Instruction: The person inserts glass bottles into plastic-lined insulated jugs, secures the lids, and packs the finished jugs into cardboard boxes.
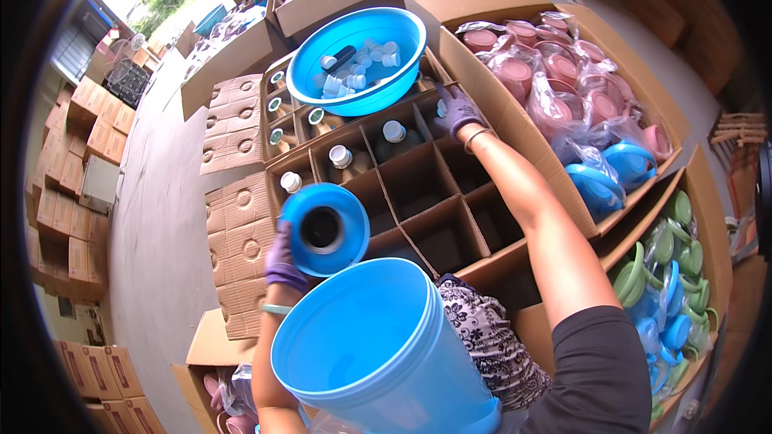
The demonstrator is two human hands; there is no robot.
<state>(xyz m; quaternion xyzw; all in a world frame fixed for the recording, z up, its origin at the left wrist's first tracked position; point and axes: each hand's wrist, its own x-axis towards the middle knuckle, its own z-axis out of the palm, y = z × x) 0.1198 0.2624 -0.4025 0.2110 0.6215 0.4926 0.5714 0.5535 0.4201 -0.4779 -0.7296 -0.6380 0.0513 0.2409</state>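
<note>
Left of centre I see the blue, round, open-centred plastic piece (351, 213), gripped by the purple-gloved left hand's (284, 263) fingers; whether the purple-gloved right hand's (461, 111) grip anything, I can't tell. Three white-capped bottles (341, 157) look done; central brown cardboard compartments (438, 221) seem unfilled.

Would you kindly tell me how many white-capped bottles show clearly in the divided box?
3: one bottle beyond the round blue piece, the second bottle to its right, the third bottle farther right, near the blue basin. Another may be hidden by the right hand.
</note>
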